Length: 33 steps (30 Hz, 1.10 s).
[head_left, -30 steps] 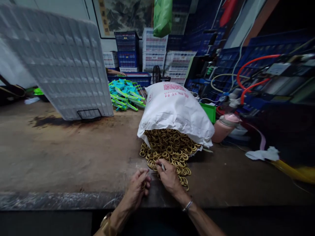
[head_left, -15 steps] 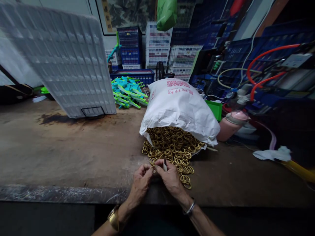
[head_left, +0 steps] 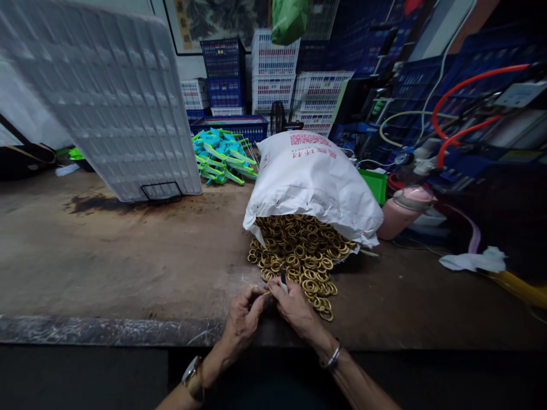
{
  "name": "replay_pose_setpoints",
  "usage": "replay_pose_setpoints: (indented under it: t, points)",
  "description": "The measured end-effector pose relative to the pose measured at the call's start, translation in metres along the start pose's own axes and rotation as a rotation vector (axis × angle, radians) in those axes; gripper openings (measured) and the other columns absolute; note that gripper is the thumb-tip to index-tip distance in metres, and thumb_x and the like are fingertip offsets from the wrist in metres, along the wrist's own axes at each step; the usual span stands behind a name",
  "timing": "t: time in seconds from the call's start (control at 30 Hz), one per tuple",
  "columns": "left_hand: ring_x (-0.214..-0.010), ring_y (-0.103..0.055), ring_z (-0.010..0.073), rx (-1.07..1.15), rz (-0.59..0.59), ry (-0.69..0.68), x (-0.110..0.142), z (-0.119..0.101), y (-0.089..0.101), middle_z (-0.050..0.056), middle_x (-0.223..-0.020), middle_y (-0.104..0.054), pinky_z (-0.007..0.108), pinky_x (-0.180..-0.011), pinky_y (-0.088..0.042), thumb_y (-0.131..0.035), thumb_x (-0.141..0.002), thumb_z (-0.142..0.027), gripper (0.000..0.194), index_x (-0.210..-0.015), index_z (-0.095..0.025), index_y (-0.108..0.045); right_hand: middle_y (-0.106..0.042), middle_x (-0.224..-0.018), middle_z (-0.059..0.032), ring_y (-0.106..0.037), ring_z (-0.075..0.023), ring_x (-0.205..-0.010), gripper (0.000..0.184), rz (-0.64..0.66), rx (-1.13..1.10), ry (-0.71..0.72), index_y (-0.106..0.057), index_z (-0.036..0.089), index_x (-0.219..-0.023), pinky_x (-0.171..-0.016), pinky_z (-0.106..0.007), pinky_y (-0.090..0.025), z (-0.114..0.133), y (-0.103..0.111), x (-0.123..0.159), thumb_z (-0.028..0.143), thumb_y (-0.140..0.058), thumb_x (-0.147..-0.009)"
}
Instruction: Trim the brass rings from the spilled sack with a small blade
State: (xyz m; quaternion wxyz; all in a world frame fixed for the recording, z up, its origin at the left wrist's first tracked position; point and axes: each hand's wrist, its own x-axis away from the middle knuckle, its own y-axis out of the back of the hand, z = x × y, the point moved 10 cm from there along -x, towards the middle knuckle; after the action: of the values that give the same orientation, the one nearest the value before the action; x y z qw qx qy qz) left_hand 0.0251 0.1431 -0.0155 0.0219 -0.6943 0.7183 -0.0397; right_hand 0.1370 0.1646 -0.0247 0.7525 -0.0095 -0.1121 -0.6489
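Observation:
A white sack [head_left: 314, 176] lies on its side on the worn workbench [head_left: 128, 262], and several brass rings [head_left: 299, 256] spill from its open mouth toward me. My left hand [head_left: 243, 319] and my right hand [head_left: 294, 307] meet at the near edge of the pile, fingers pinched together. Between them I see a brass ring [head_left: 265, 294] held by both. My right hand also grips a small dark tool [head_left: 282, 279] that sticks up between its fingers.
A grey ribbed tray [head_left: 102, 102] leans upright at the back left. Blue and green plastic parts [head_left: 220, 156] lie behind the sack. A pink bottle [head_left: 401, 210], a green box [head_left: 374, 185], red hoses [head_left: 465, 108] and stacked crates [head_left: 273, 74] crowd the right and back.
My hands have come together: the left moved up and right from the bench edge to meet the right at the ring pile. The view shifted slightly.

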Motion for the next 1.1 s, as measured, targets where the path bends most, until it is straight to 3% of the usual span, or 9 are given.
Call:
replay_pose_setpoints:
  t: [0.17,0.33,0.5,0.67,0.8,1.1]
  points:
    - [-0.039,-0.032,0.0048,0.100,0.027,0.199,0.005,0.021,-0.005,-0.006,-0.049,-0.047,0.017,-0.039,-0.024,-0.061,-0.070,-0.040,0.025,-0.070,-0.016,-0.054,-0.047,-0.053,0.0048,-0.041,-0.0087,-0.053,0.023,0.014,0.219,0.111,-0.054,0.017,-0.062,-0.052,-0.019,-0.034,0.013,-0.003,0.002,0.037,-0.050,-0.074]
    - [-0.034,-0.024,0.0038,0.180,0.155,0.322,0.016,0.025,-0.018,-0.009,-0.041,-0.034,0.017,-0.035,-0.016,-0.053,-0.076,-0.045,0.030,-0.065,-0.016,-0.050,-0.048,-0.055,0.0045,-0.042,-0.0090,-0.054,0.022,0.063,0.209,0.114,-0.054,0.016,-0.065,-0.054,-0.020,-0.034,0.012,-0.008,0.004,0.034,-0.046,-0.076]
    - [-0.036,-0.027,0.0034,0.263,0.113,0.329,0.019,0.028,-0.014,-0.006,-0.050,-0.044,0.017,-0.035,-0.020,-0.056,-0.074,-0.045,0.029,-0.067,-0.017,-0.049,-0.049,-0.056,0.0038,-0.043,-0.0095,-0.054,0.027,0.078,0.160,0.123,-0.053,0.017,-0.066,-0.055,-0.020,-0.035,0.013,-0.008,0.003,0.035,-0.041,-0.081]
    - [-0.037,-0.027,0.0029,0.260,0.076,0.306,0.017,0.029,-0.010,-0.007,-0.052,-0.045,0.016,-0.036,-0.019,-0.056,-0.074,-0.045,0.029,-0.070,-0.017,-0.047,-0.052,-0.060,0.0016,-0.046,-0.0110,-0.056,0.022,0.036,0.466,0.244,-0.053,0.018,-0.069,-0.056,-0.021,-0.033,0.022,-0.007,0.010,0.024,-0.036,-0.081]
    - [-0.037,-0.026,0.0024,0.269,0.051,0.317,0.017,0.027,-0.008,-0.007,-0.054,-0.046,0.017,-0.036,-0.016,-0.058,-0.071,-0.046,0.031,-0.073,-0.018,-0.045,-0.058,-0.069,-0.0007,-0.050,-0.0129,-0.065,0.022,0.098,0.759,0.356,-0.054,0.020,-0.075,-0.061,-0.022,-0.032,0.021,-0.021,0.020,0.008,-0.037,-0.069]
    - [-0.038,-0.032,0.0041,0.155,-0.018,0.263,0.015,0.020,0.003,-0.006,-0.050,-0.048,0.018,-0.038,-0.021,-0.061,-0.067,-0.048,0.034,-0.065,-0.018,-0.046,-0.061,-0.072,-0.0014,-0.054,-0.0146,-0.067,0.028,0.122,0.987,0.336,-0.053,0.020,-0.084,-0.059,-0.023,-0.029,0.012,-0.028,0.018,0.005,-0.037,-0.066]
